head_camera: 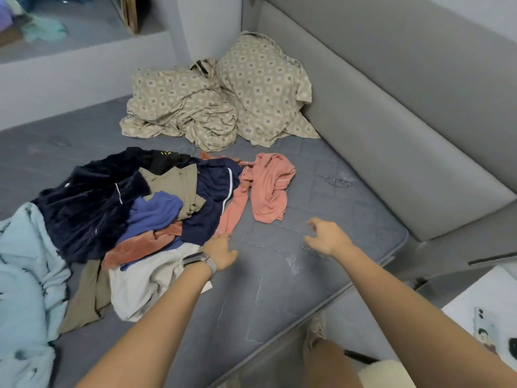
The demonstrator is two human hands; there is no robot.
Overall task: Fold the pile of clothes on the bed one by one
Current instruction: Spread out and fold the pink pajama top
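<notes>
Both arms reach out over the bed (pixel 279 289), a bare grey mattress. Left hand (pixel 221 252) sits at the pile's 4 o'clock edge, fingertips touching the end of the pink sleeve (pixel 233 211); fingers loosely spread, can't tell if they pinch the cloth. Watch (pixel 200 261) on the left wrist. Right hand (pixel 327 238) hovers over bare mattress at about 3 o'clock from the left, well apart from any clothes, fingers loosely curled and spread, holding nothing. Pile (pixel 145 208) lies unfolded at 9–10 o'clock from the hands: navy jacket (pixel 89 208) on the left, olive piece (pixel 173 183), blue piece (pixel 154 214), navy shorts (pixel 212 191) with white stripe, rust piece (pixel 137 249), white piece (pixel 145 284) nearest the camera. Pink top (pixel 268 189) is bunched at the pile's 3 o'clock, at 12 o'clock from the hands. Light blue blanket (pixel 25 275) touches the pile at its 8 o'clock. Patterned beige bedding (pixel 218 93) is heaped at 12 o'clock against the grey headboard (pixel 391 93). Phone (pixel 485 329) on a white surface at 4 o'clock.
</notes>
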